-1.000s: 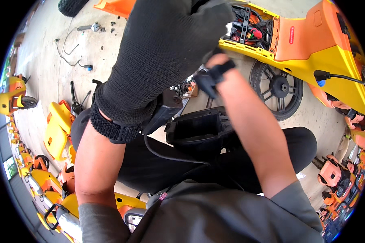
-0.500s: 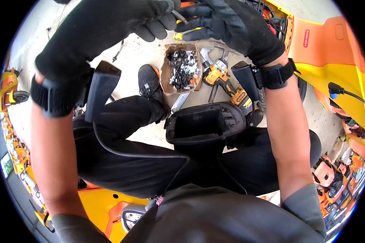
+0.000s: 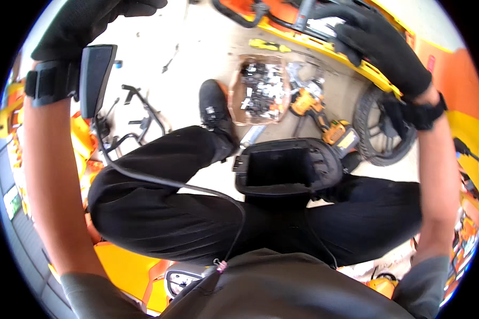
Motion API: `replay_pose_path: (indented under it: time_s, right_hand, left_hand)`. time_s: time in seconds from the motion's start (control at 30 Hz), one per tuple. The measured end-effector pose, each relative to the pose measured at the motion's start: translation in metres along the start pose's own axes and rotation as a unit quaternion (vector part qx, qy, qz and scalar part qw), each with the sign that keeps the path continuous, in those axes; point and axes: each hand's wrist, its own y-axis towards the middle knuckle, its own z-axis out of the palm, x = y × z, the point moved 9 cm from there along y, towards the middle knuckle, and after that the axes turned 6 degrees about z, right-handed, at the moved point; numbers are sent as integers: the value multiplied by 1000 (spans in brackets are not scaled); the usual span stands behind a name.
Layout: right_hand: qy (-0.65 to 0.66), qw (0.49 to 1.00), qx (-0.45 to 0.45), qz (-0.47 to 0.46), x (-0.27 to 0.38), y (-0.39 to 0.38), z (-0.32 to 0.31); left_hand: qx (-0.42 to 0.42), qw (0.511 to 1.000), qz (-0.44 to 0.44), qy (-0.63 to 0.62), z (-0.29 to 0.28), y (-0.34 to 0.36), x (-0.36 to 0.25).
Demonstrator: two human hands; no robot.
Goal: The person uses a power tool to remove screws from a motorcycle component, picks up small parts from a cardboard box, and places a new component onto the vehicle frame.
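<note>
My left hand (image 3: pixel 82 24), in a black glove, is raised at the upper left, its fingers loosely bent and apart with nothing visible in them. My right hand (image 3: pixel 380 50), also gloved, is over a yellow and orange scooter body (image 3: pixel 367 69), bent fingers apart near silver metal parts; whether it touches them is unclear. Black box-like devices are strapped to both wrists, one (image 3: pixel 95 80) with a cable. Between my legs sits an open black plastic bin (image 3: pixel 319 165). Beyond it are a paper carton (image 3: pixel 235 90) of mixed hardware, a yellow power tool (image 3: pixel 303 103) and a yellow-handled screwdriver (image 3: pixel 266 45).
A spoked black wheel (image 3: pixel 383 138) lies at right. Black bent metal parts (image 3: pixel 143 111) and yellow panels (image 3: pixel 80 138) are on the floor at left. More orange and yellow scooter parts (image 3: pixel 463 223) crowd both sides. A yellow panel (image 3: pixel 117 271) is behind my left leg.
My hands have moved apart, the left up and leftward, the right rightward over the scooter body. The carton and tools, hidden a second ago, now show between them. The view has shifted slightly.
</note>
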Motion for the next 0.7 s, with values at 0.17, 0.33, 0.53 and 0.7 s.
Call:
replay_pose_path:
  time_s: [0.17,0.33,0.53,0.7]
  right_hand:
    - [45,984,5,170,-20,-33,3]
    - [121,974,-37,187,-7,-52,1]
    - [136,968,-54,205,25,-68,-1]
    - [137,956,-95,240,36,-82,-5]
  left_hand:
    - [10,1000,-25,-12,-96,-30,38]
    - [-91,986,-138,15,-175,-59,48]
    - [-110,953,15,283,-351,-111,52]
    - [-97,943,-69,311,-379,-148,155]
